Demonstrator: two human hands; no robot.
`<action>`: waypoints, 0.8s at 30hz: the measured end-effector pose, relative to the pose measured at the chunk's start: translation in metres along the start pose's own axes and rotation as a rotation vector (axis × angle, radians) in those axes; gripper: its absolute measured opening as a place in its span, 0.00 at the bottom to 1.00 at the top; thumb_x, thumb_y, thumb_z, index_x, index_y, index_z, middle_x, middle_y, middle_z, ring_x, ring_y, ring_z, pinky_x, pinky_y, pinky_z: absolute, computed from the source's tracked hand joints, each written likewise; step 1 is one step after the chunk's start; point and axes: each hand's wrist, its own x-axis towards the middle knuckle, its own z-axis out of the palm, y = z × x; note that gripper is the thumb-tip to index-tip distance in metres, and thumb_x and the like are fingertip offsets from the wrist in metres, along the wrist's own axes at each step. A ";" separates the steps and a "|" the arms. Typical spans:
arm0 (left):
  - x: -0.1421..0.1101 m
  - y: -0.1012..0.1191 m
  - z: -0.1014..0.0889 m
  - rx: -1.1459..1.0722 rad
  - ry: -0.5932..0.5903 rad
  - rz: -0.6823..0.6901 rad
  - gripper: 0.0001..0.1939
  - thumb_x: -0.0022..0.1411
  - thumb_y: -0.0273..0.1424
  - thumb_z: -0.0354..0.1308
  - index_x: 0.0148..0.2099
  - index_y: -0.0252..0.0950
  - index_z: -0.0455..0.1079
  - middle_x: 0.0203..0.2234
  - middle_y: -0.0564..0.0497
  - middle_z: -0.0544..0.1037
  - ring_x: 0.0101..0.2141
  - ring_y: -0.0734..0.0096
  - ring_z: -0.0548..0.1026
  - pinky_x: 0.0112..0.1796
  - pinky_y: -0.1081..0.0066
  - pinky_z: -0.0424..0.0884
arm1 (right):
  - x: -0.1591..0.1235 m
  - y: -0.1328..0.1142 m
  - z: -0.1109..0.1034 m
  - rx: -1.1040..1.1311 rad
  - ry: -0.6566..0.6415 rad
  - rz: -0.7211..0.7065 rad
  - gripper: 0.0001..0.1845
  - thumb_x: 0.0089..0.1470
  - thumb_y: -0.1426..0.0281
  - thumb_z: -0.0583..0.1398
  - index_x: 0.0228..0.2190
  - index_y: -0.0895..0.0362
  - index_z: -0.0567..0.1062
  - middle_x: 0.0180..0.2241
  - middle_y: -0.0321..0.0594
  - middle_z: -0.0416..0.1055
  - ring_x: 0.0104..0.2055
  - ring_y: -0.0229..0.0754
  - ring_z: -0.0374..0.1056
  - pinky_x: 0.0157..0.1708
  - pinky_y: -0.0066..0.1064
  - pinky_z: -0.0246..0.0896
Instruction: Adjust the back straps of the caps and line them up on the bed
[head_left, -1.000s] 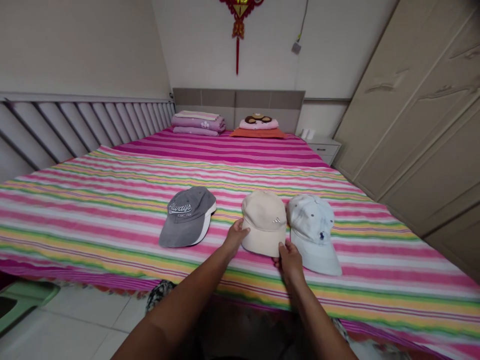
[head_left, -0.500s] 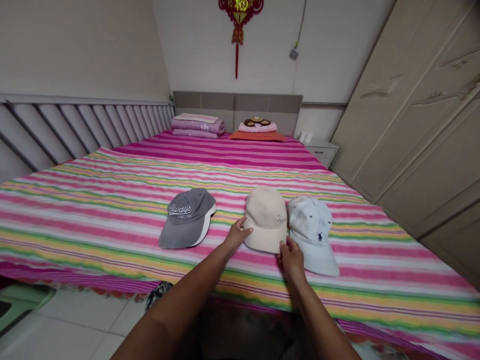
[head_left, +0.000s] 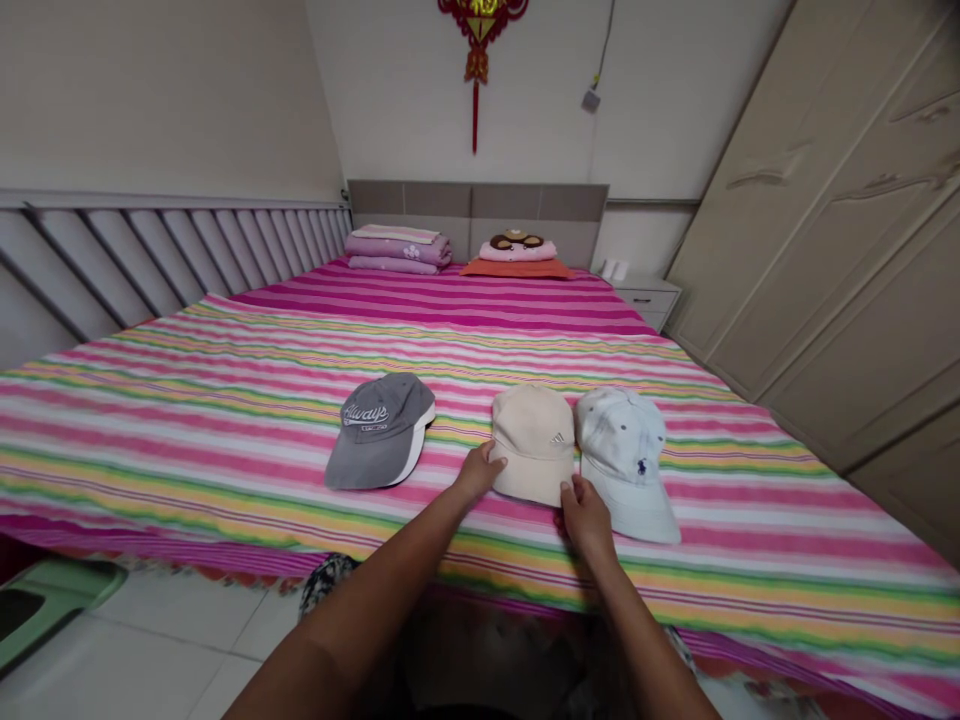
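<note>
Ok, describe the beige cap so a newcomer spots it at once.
On the bed, near the edge closest to the camera, find the gray cap and the pale blue cap. Between them is the beige cap, set apart by its sandy colour and small slanted-bar logo.

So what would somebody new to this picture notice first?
Likely the beige cap, held at its brim by the left hand and right hand. A gray cap and a pale blue cap lie either side on the striped bedspread. Above the headboard, a red ornament hangs on the wall.
</note>
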 end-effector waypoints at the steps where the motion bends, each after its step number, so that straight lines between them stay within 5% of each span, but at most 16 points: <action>1: 0.000 -0.001 0.000 0.035 0.011 0.009 0.23 0.43 0.26 0.60 0.46 0.31 0.69 0.41 0.41 0.74 0.42 0.57 0.71 0.43 0.64 0.65 | 0.000 -0.003 -0.002 -0.032 -0.001 -0.001 0.17 0.46 0.65 0.55 0.37 0.60 0.72 0.30 0.46 0.73 0.35 0.48 0.69 0.32 0.34 0.60; 6: -0.008 -0.001 0.001 0.241 0.068 0.046 0.22 0.46 0.31 0.59 0.46 0.31 0.68 0.43 0.41 0.73 0.44 0.60 0.69 0.44 0.67 0.62 | -0.009 -0.009 -0.017 -0.098 -0.051 0.045 0.08 0.45 0.65 0.56 0.26 0.58 0.70 0.24 0.44 0.72 0.32 0.47 0.68 0.31 0.32 0.57; 9: -0.017 0.001 -0.003 0.374 0.096 0.068 0.20 0.49 0.33 0.56 0.45 0.30 0.68 0.42 0.41 0.72 0.44 0.61 0.69 0.45 0.67 0.62 | -0.021 -0.001 -0.031 -0.058 -0.148 0.132 0.15 0.46 0.58 0.54 0.17 0.55 0.65 0.12 0.36 0.64 0.18 0.41 0.64 0.19 0.29 0.54; 13: -0.031 0.005 -0.010 0.526 0.099 0.112 0.22 0.50 0.35 0.54 0.46 0.28 0.67 0.43 0.40 0.70 0.44 0.60 0.67 0.46 0.66 0.60 | -0.040 0.018 -0.051 0.023 -0.229 0.283 0.20 0.46 0.52 0.51 0.17 0.56 0.63 0.10 0.32 0.62 0.09 0.35 0.57 0.10 0.26 0.47; 18: -0.044 0.015 -0.011 0.650 -0.004 0.178 0.31 0.41 0.39 0.62 0.48 0.31 0.65 0.44 0.41 0.71 0.46 0.55 0.66 0.46 0.63 0.60 | -0.048 0.031 -0.072 0.292 -0.074 0.445 0.20 0.41 0.53 0.59 0.21 0.58 0.63 0.11 0.32 0.65 0.11 0.32 0.59 0.10 0.21 0.50; 24: -0.043 0.026 -0.007 0.802 -0.117 0.204 0.37 0.35 0.46 0.63 0.48 0.33 0.62 0.42 0.42 0.72 0.43 0.53 0.68 0.43 0.62 0.61 | -0.035 0.026 -0.079 0.832 0.044 0.600 0.17 0.35 0.66 0.67 0.24 0.58 0.63 0.14 0.33 0.69 0.11 0.28 0.56 0.09 0.17 0.50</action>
